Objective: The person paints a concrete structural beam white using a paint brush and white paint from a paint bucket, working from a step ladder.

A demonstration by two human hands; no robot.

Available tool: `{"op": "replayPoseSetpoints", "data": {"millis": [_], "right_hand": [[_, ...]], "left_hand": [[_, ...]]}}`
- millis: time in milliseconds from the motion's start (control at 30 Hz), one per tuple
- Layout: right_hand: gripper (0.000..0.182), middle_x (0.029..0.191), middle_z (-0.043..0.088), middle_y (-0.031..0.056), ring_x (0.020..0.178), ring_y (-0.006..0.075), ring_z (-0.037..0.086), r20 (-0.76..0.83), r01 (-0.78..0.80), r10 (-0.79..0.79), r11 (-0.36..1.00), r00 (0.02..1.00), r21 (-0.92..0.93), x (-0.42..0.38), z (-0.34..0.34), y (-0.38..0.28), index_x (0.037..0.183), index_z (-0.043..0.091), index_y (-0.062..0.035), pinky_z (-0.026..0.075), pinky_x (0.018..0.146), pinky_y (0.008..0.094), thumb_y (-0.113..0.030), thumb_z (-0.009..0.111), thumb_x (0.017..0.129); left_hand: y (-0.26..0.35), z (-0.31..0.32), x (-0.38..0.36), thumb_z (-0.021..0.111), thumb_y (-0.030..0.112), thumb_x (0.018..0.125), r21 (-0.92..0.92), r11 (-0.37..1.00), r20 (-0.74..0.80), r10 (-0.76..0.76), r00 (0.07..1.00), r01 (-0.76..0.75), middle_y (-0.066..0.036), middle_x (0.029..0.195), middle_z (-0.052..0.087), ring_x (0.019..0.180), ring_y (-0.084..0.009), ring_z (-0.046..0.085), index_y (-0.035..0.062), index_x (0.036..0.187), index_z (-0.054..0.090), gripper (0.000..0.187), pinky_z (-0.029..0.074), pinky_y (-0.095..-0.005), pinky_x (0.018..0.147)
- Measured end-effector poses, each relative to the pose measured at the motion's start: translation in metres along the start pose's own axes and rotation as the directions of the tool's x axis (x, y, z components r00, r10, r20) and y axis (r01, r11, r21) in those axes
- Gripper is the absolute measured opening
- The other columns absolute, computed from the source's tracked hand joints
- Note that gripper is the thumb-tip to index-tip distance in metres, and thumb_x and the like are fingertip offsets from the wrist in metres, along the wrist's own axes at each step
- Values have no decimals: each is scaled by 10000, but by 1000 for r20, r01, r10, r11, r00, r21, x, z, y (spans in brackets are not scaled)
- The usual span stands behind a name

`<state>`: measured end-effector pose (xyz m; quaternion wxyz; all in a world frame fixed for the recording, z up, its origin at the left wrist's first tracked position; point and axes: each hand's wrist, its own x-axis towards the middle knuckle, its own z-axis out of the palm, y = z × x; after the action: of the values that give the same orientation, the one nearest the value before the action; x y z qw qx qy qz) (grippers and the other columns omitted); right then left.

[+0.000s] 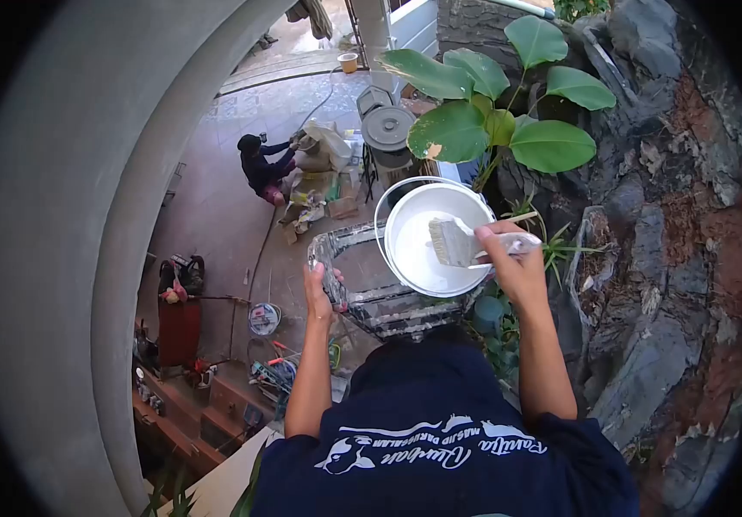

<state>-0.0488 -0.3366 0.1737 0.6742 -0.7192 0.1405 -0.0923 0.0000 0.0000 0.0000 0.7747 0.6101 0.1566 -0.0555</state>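
My right hand [516,265] is closed round the handle of a wide paintbrush [455,243]. The bristles are over the mouth of a white bucket [395,265], whose inside looks white. Its thin handle is tipped out to the left. The bucket sits at the top of a paint-splattered stepladder [369,295], overlapping its right side in this view. On the ladder's left edge, my left hand [318,293] grips the frame, its fingers curled round the far side.
A rough rock wall [647,284] rises close on the right, with a broad-leaved plant [509,112] ahead. To the left stands a curved grey pillar [130,172]. Far below, a person [261,168] crouches on the tiled floor by sacks; a tub [264,319] and tools lie nearer.
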Motion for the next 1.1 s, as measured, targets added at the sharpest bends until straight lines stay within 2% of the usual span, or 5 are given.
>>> {"op": "replayPoseSetpoints", "data": {"millis": [200, 367, 600, 900, 1100], "right_hand": [[215, 704, 676, 177, 637, 292, 670, 123, 100, -49, 887, 991, -451, 15, 29, 6, 841, 725, -8, 517, 646, 378, -218, 736, 798], [242, 754, 676, 230, 719, 411, 662, 206, 213, -116, 809, 972, -548, 38, 53, 21, 833, 734, -11, 521, 697, 434, -241, 770, 765], [286, 760, 680, 246, 761, 425, 663, 257, 116, 56, 786, 965, -608, 46, 69, 46, 830, 723, 18, 529, 735, 438, -252, 775, 752], [246, 728, 658, 103, 550, 132, 624, 80, -290, 288, 957, 954, 17, 45, 42, 37, 835, 665, 51, 531, 495, 289, -178, 752, 818], [222, 762, 649, 91, 555, 144, 625, 36, -295, 293, 950, 956, 102, 42, 41, 34, 892, 623, 56, 534, 478, 260, -132, 727, 838]], "left_hand": [[-4, 3, -2, 514, 375, 941, 7, 999, -2, 48, 999, -48, -76, 798, 600, 686, -155, 601, 53, 1078, 520, 350, 494, -287, 624], [0, 11, -4, 499, 397, 942, 43, 996, -32, 85, 996, -83, -85, 794, 616, 669, -164, 612, 38, 1053, 546, 378, 501, -294, 624], [-4, 10, -5, 470, 448, 938, 78, 993, -52, 94, 994, -89, -99, 802, 641, 678, -181, 634, 23, 1059, 577, 455, 512, -311, 616], [3, 11, -8, 505, 371, 941, 60, 993, -14, 105, 994, -104, -86, 795, 614, 683, -157, 610, 53, 1055, 528, 339, 492, -283, 635], [-1, 7, -5, 496, 367, 944, 45, 996, -19, 84, 996, -83, -90, 798, 618, 681, -161, 610, 45, 1073, 528, 349, 497, -289, 648]]}}
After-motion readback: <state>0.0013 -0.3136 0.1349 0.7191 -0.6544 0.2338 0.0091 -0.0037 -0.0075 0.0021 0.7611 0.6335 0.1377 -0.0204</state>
